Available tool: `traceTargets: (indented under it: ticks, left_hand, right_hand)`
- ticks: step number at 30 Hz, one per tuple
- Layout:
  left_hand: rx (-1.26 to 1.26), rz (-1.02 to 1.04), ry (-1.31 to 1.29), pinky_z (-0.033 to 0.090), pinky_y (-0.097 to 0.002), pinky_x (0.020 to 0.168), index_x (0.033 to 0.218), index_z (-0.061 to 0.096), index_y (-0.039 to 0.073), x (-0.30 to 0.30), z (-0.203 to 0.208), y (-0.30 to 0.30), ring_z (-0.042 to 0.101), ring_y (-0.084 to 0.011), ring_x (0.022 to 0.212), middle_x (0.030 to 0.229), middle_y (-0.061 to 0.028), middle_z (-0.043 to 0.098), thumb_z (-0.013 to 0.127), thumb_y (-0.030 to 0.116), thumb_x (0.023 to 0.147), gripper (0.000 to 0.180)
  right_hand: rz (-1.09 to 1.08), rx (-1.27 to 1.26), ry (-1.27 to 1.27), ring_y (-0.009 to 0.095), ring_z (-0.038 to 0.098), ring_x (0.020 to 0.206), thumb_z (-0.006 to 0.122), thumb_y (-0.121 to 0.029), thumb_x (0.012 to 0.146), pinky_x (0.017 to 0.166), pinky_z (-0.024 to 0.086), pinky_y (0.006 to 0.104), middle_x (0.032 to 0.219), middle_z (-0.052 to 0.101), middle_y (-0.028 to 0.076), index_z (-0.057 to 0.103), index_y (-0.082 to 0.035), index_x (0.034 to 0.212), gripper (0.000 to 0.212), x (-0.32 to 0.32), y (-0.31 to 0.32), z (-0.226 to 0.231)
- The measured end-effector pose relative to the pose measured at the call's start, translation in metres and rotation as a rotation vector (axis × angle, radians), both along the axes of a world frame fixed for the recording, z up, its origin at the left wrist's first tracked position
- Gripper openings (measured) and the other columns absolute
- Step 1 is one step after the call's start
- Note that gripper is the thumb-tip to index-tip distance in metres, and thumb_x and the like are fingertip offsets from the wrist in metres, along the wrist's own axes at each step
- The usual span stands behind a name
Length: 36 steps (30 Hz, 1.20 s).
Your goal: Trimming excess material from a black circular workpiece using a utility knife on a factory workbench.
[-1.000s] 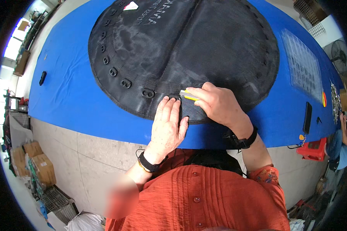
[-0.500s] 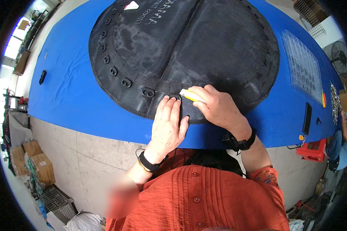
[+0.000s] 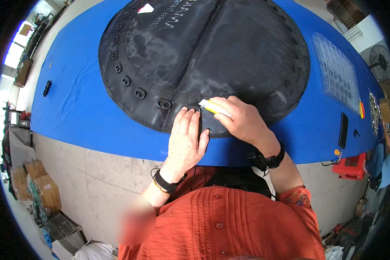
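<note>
A round black trampoline mat [image 3: 242,47] lies on a blue-covered table [image 3: 69,104]. Black plastic rings [image 3: 140,93] are fixed along its left edge. My left hand [image 3: 184,145] rests on the near edge with fingers stretched out, thumb apart, pressing the fabric just right of the nearest visible ring [image 3: 164,103]. What lies under its fingertips is mostly hidden. In my right hand [image 3: 242,119] I grip a short yellow tool with a white end [image 3: 210,106], perhaps a utility knife. Its white end points left, close to my left fingertips, against or just above the mat.
To the right lie a clear plastic sheet [image 3: 336,67], a black oblong object [image 3: 343,131] and a pile of small metal pieces [image 3: 374,110]. A small black item [image 3: 47,88] sits far left. A red stool [image 3: 350,167] stands beside the table; another person [image 3: 388,167] is at the right edge.
The whole view has shifted slightly. Both hands and the yellow tool keep nearly the same place on the mat; the grip looks unchanged.
</note>
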<state>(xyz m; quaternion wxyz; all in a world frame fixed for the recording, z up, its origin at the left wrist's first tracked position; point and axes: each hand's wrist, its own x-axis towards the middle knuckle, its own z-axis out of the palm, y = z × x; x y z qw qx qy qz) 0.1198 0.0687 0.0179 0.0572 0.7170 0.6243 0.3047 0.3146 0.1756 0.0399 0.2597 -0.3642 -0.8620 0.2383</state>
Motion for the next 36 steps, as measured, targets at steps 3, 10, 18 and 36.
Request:
traceTargets:
  ticks: [3, 10, 18, 36]
  left_hand:
    - [0.004, 0.007, 0.001, 0.045, -0.0518, 0.118, 0.141, 0.059, -0.006, 0.000, 0.000, 0.000, 0.052, -0.0466, 0.141, 0.142, -0.0262, 0.059, 0.077, 0.016, 0.093, 0.056]
    - [0.005, 0.001, -0.013, 0.045, -0.0518, 0.119, 0.141, 0.059, -0.006, -0.001, -0.001, 0.000, 0.052, -0.0468, 0.141, 0.142, -0.0265, 0.058, 0.078, 0.016, 0.092, 0.057]
    - [-0.012, -0.011, -0.012, 0.043, -0.0526, 0.121, 0.138, 0.061, -0.010, -0.002, -0.002, 0.001, 0.052, -0.0470, 0.141, 0.142, -0.0285, 0.059, 0.076, 0.021, 0.094, 0.056]
    - [0.004, -0.007, -0.023, 0.042, -0.0531, 0.122, 0.139, 0.061, -0.009, -0.002, -0.004, 0.001, 0.052, -0.0466, 0.141, 0.142, -0.0280, 0.059, 0.077, 0.020, 0.092, 0.057]
  right_hand:
    - [0.006, 0.039, -0.060, 0.036, 0.073, 0.084, 0.067, -0.023, 0.101, 0.073, 0.060, 0.0469, 0.102, 0.068, 0.012, 0.070, -0.019, 0.133, 0.032, -0.001, 0.000, 0.006]
    - [0.024, 0.172, -0.081, 0.032, 0.070, 0.081, 0.070, -0.020, 0.098, 0.070, 0.058, 0.0441, 0.092, 0.062, 0.009, 0.073, -0.020, 0.128, 0.030, -0.009, 0.006, 0.013]
    - [0.025, 0.209, -0.114, 0.032, 0.070, 0.082, 0.072, -0.018, 0.095, 0.070, 0.056, 0.0446, 0.089, 0.061, 0.010, 0.076, -0.021, 0.121, 0.027, -0.016, 0.014, 0.012]
    - [0.023, 0.285, -0.138, 0.035, 0.069, 0.080, 0.063, -0.014, 0.097, 0.071, 0.055, 0.0470, 0.088, 0.062, 0.012, 0.077, -0.017, 0.119, 0.026, -0.020, 0.014, 0.011]
